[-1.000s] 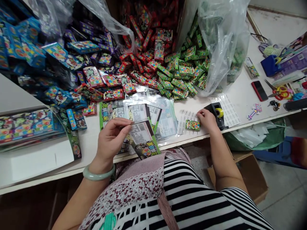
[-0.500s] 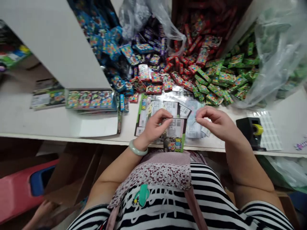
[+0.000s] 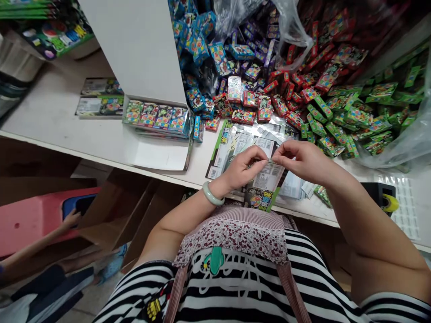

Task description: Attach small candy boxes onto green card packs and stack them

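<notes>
- The left hand (image 3: 243,168), a pale bangle (image 3: 212,195) on its wrist, sits at frame centre, fingers curled, thumb and forefinger pinching the top edge of a printed packet (image 3: 266,186).
- The right hand (image 3: 303,159) reaches in from the right, forearm slanting down to the lower right, fingertips pinching the same edge, touching the left.
- The packet hangs over the counter (image 3: 60,121) edge, above a stack of packets (image 3: 235,141).
- Small boxes (image 3: 323,107) fill the upper right.
</notes>
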`<move>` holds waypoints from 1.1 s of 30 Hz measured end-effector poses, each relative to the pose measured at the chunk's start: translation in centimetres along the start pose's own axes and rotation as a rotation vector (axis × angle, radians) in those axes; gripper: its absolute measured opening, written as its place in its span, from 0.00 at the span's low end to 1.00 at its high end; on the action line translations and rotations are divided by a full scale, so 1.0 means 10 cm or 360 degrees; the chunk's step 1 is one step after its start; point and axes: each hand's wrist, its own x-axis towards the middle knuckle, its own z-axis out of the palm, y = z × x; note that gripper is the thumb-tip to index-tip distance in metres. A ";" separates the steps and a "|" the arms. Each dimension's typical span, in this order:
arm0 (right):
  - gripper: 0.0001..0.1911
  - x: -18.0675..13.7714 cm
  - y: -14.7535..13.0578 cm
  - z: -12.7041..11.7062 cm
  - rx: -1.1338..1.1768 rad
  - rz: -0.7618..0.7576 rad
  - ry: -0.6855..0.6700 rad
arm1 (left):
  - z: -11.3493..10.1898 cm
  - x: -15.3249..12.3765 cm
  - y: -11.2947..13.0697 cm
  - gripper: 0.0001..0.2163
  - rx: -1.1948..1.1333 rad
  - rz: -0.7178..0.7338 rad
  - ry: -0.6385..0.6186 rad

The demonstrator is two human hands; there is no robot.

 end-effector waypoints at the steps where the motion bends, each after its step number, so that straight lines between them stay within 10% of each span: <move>1: 0.11 0.01 0.00 -0.01 -0.0012 0.0017 -0.0014 | 0.00 0.00 0.01 0.05 -0.0010 -0.0004 0.0001; 18: 0.06 0.11 0.14 0.14 0.0680 0.0303 -0.0021 | 0.16 -0.04 -0.01 0.09 0.0212 0.0107 0.0314; 25: 0.04 0.17 0.31 0.26 0.1339 0.0575 -0.0434 | 0.01 0.05 0.08 0.08 0.0326 -0.0125 -0.0086; 33: 0.24 -0.24 1.41 -0.47 -0.0489 0.0393 0.1103 | -0.56 0.09 -0.07 0.10 0.0060 -0.0431 0.0946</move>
